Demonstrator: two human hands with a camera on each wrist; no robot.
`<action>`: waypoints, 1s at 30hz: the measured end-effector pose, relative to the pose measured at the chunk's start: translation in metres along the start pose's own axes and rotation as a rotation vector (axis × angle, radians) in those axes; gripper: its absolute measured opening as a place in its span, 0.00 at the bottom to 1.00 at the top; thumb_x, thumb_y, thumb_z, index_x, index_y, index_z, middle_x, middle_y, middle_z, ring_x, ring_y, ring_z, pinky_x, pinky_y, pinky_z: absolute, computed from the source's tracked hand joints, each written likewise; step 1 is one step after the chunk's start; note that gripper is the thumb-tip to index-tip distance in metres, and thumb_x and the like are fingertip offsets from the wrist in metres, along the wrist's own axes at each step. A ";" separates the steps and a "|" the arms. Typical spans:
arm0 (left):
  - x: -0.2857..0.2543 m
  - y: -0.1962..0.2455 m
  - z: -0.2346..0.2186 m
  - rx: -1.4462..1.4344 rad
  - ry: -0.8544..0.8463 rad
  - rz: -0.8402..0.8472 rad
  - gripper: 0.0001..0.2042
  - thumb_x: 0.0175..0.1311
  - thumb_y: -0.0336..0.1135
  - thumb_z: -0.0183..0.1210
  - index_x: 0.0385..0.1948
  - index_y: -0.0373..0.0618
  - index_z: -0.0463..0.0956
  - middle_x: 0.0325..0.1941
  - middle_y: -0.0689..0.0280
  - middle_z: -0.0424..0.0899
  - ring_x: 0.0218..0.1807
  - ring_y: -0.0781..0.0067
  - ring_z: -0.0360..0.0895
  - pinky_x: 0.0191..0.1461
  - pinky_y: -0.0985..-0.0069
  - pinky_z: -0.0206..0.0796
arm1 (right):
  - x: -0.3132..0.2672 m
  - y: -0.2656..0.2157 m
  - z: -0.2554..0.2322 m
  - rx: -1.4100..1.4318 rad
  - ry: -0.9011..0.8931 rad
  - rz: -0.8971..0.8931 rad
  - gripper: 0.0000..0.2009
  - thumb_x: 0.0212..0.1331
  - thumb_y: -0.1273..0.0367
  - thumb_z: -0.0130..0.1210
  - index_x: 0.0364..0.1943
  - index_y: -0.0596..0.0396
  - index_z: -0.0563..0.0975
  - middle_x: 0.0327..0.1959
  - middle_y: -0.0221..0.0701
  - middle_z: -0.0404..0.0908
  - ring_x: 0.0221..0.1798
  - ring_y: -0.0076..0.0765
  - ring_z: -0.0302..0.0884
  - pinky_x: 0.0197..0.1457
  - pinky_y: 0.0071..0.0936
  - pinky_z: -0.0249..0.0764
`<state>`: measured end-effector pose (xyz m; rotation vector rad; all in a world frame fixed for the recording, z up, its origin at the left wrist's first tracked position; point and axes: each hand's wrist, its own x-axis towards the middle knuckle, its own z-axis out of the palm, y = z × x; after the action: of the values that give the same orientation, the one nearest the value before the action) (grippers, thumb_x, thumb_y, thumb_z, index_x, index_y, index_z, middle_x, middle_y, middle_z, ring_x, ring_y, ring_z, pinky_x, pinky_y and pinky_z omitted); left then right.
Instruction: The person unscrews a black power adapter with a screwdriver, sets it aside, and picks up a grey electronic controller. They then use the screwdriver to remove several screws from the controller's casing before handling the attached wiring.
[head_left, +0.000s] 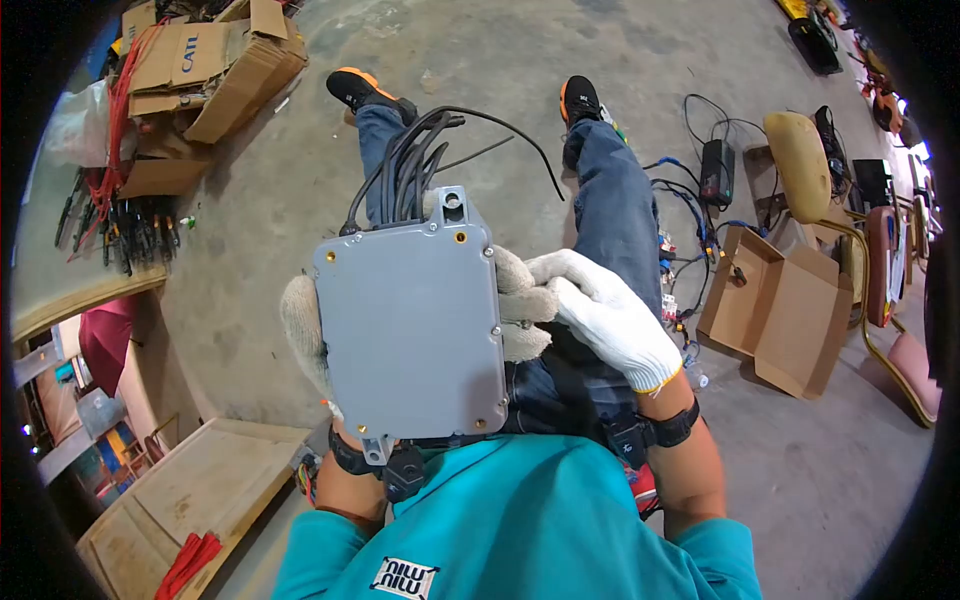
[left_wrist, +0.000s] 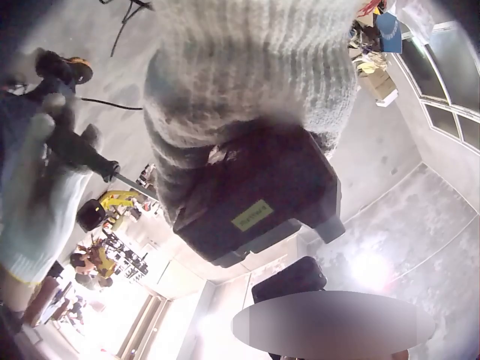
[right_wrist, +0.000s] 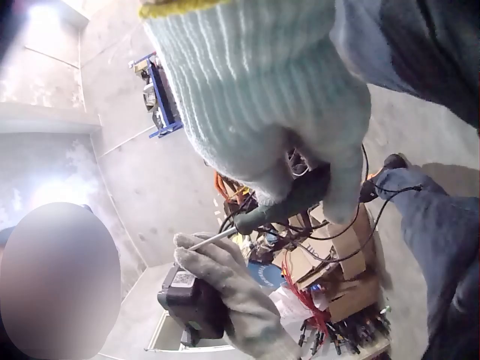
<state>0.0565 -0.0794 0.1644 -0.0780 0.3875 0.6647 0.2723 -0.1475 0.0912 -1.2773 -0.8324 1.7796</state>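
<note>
Clearly, closed grips: left hand [right_wrist: 241, 304] around grey box [head_left: 410, 330], right hand [head_left: 605, 310] around screwdriver [right_wrist: 289, 207] (“CATL” on a carton [head_left: 215, 70]).

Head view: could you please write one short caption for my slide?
A gloved left hand grips a grey box with black cables, the gloved right hand close beside it.

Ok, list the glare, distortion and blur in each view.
Head view: fisheye curving and black corners, but the gray box looks crisp, with a soft shadow by its lower right corner; left wrist view: lower left washed out, a glare spot at lower right, a blurred oval patch below it; right wrist view: two bright glows on the left, another oval beneath them, the screwdriver readable.
</note>
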 end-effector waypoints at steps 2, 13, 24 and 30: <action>0.000 -0.002 -0.001 0.020 0.020 0.004 0.60 0.53 0.83 0.49 0.69 0.26 0.59 0.59 0.29 0.73 0.53 0.28 0.81 0.56 0.46 0.80 | 0.002 0.002 0.001 -0.020 -0.010 -0.043 0.16 0.74 0.67 0.45 0.57 0.62 0.77 0.52 0.34 0.82 0.55 0.29 0.79 0.63 0.32 0.76; 0.000 -0.007 -0.009 0.142 0.061 0.017 0.64 0.48 0.86 0.51 0.66 0.21 0.59 0.59 0.28 0.72 0.57 0.31 0.79 0.62 0.49 0.78 | 0.006 0.011 0.002 -0.014 -0.011 -0.056 0.18 0.74 0.65 0.44 0.57 0.61 0.77 0.54 0.36 0.82 0.58 0.30 0.79 0.64 0.32 0.76; 0.002 -0.016 -0.019 0.118 -0.179 0.083 0.44 0.73 0.66 0.45 0.66 0.22 0.59 0.63 0.31 0.72 0.58 0.37 0.80 0.67 0.54 0.75 | 0.005 0.014 0.003 -0.094 0.028 -0.025 0.18 0.71 0.65 0.45 0.56 0.60 0.79 0.51 0.34 0.83 0.52 0.28 0.79 0.59 0.29 0.74; 0.003 -0.012 -0.010 0.274 -0.071 0.050 0.46 0.70 0.68 0.48 0.67 0.24 0.59 0.62 0.31 0.73 0.59 0.35 0.80 0.63 0.54 0.78 | 0.005 0.020 0.000 -0.199 -0.009 -0.108 0.19 0.75 0.61 0.45 0.57 0.58 0.79 0.49 0.35 0.84 0.50 0.29 0.80 0.57 0.29 0.75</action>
<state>0.0622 -0.0890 0.1535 0.2156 0.4101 0.6562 0.2674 -0.1526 0.0720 -1.3246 -1.0847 1.6507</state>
